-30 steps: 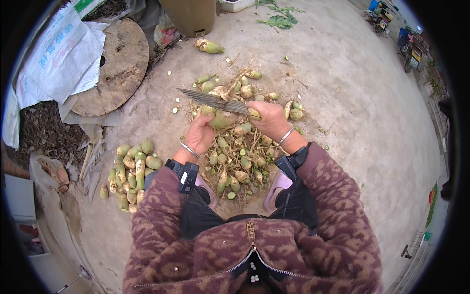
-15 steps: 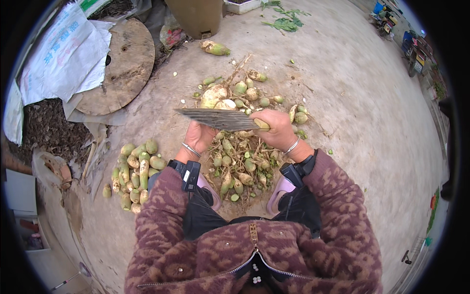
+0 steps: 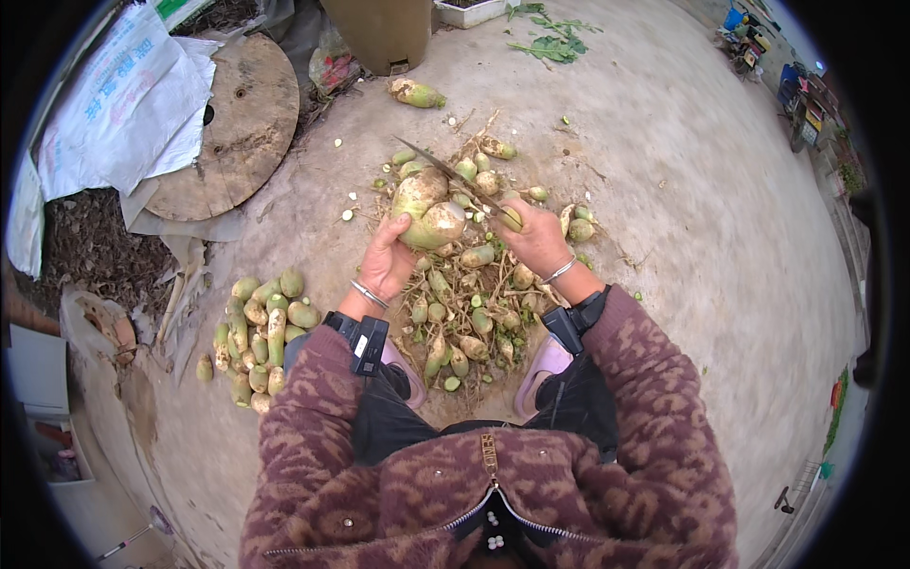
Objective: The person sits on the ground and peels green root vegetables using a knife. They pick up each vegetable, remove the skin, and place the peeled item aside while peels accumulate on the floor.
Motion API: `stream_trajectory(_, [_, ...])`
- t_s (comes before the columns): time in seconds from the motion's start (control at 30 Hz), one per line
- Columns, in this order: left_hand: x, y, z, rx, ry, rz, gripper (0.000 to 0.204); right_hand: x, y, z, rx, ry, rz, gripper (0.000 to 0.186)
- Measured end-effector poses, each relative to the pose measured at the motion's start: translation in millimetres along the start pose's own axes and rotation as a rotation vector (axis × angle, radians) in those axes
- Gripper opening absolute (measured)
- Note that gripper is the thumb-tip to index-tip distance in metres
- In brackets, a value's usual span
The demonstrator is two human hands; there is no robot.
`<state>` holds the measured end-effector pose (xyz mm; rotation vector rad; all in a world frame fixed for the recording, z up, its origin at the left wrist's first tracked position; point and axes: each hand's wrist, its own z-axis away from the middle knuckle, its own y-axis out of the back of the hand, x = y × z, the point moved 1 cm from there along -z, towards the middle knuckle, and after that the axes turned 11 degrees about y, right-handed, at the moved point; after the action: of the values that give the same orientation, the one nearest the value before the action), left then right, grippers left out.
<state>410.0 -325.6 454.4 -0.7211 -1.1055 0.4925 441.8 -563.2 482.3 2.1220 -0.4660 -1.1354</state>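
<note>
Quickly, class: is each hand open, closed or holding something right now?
Left hand: holding a large, lumpy radish.
Right hand: closed, holding a knife.

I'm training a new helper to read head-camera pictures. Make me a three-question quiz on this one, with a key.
1. Which hand holds the knife: a) left, b) right, c) both?
2. True or false: the round wooden board lies to the left of the brown bin.
3. What is in the left hand?

Key:
1. b, the right hand.
2. True.
3. A large, lumpy green vegetable.
</note>
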Motion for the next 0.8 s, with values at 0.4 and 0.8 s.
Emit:
stream_trajectory(0.4, [11, -12, 7, 0.126, -0.219, -0.236, 0.068, -16, 3, 3, 0.146, -0.093, -0.429, 0.023])
stream_trajectory(0.8, [3, -22, 6, 0.036, -0.126, -0.159, 0.064, -32, 2, -7, 0.149, 0.107, -0.062, 0.023])
